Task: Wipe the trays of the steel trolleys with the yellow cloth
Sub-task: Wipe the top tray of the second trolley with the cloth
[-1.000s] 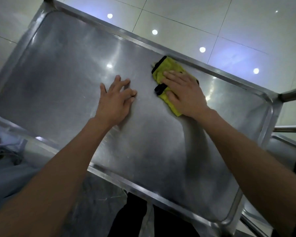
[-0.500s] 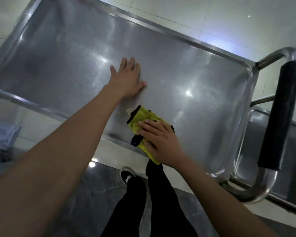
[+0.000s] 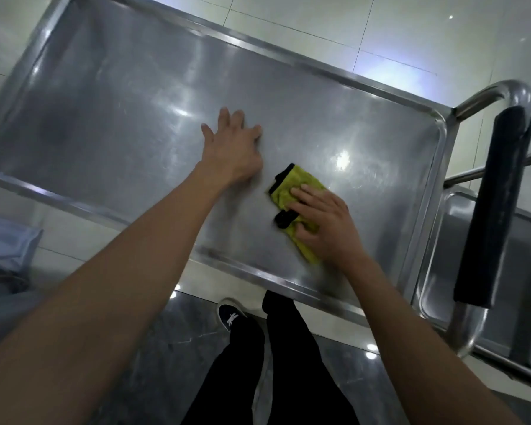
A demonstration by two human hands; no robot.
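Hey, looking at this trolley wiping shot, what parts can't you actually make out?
Head view only:
- Yellow cloth: its near part is hidden under the right hand that presses on it.
- Steel tray: the far-left corner is cut off by the top edge; whether the wiped area is clean is lost in glare.
- Second tray at right: cut off by the right edge, partly hidden by the black handle grip.
- Left hand: the palm lies flat, underside unseen.

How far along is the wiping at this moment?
Done: cannot tell; the tray shows no clear wiped patch. In hand: the right hand presses the yellow cloth flat near the tray's near edge, the left hand braced beside it. Left: the second tray right looks untouched.
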